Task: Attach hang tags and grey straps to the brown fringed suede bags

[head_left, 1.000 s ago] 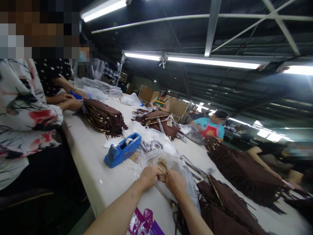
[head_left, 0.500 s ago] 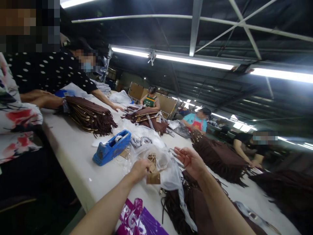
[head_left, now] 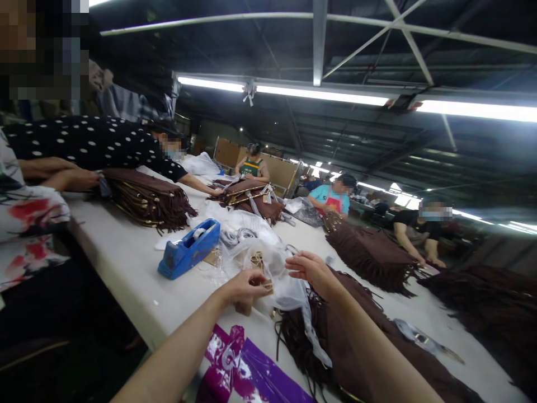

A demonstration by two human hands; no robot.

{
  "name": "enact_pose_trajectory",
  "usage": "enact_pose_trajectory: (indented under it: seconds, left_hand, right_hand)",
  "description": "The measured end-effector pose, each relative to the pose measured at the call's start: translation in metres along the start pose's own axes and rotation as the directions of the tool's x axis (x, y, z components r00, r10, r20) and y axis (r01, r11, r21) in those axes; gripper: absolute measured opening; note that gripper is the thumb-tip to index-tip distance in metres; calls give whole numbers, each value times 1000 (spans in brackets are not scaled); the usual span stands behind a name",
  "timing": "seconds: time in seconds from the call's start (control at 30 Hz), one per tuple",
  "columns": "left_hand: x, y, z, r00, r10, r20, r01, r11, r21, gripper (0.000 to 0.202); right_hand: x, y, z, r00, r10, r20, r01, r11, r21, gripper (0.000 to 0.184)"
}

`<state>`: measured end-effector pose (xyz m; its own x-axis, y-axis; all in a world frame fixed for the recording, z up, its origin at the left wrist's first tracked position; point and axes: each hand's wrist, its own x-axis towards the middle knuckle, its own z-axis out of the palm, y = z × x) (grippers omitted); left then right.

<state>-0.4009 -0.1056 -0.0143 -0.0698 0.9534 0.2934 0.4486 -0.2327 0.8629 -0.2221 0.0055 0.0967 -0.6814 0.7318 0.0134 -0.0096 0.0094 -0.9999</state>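
Observation:
My left hand (head_left: pixel 242 287) pinches a small brown paper tag (head_left: pixel 244 306) just above the white table (head_left: pixel 126 263). My right hand (head_left: pixel 309 270) hovers a little to the right, fingers curled near the edge of a clear plastic bag (head_left: pixel 282 280) that holds more tags with strings. Below my right forearm lies a brown fringed bag (head_left: pixel 356 347).
A blue tape dispenser (head_left: pixel 188 248) sits left of the plastic bag. A purple plastic bag (head_left: pixel 243 369) lies at the near edge. Stacks of brown fringed bags (head_left: pixel 146 198) lie along the table. Several other people work on both sides; one in a dotted top reaches across.
My hands were together on the tags in the plastic bag. The left one now holds a tag clear of the bag, and the right hand lifted away to the right.

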Motion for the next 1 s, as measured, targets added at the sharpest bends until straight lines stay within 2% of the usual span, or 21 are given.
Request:
enact_pose_trajectory:
  seconds: [0.1,0.27,0.4,0.5,0.63,0.77,0.8,0.87,1.0]
  left_hand:
    - [-1,-3,0,999,9,44,-13,995,99,11]
    - [0,-4,-3,998,-34,-51,41,989,142,18]
    - [3,-3,-3,987,-64,-147,91,979,182,21]
    - [13,2,-5,966,-101,-239,161,955,249,26]
    - [42,14,-9,925,-154,-349,291,876,384,23]
    - [66,26,-5,902,-199,-383,393,745,538,18]
    - [68,30,-3,907,-200,-371,394,715,577,16]
    - [69,38,0,921,-186,-342,374,665,646,18]
    - [62,64,10,944,-108,-312,312,596,739,24]
  right_hand:
    - [4,4,-9,998,-40,-56,42,998,38,17]
    - [10,4,-36,965,-121,-235,160,975,156,14]
    - [1,7,-57,947,-120,-299,175,971,165,14]
    - [-17,1,-74,933,-141,-332,201,968,152,13]
    - [-53,-21,-103,923,-173,-344,225,967,118,20]
    - [-95,-35,-132,890,-267,-369,250,964,-93,26]
    - [-105,-35,-137,887,-271,-374,243,962,-122,26]
    - [-124,-27,-142,906,-208,-368,194,978,-76,28]
    - [-147,7,-131,960,-26,-279,38,999,37,37]
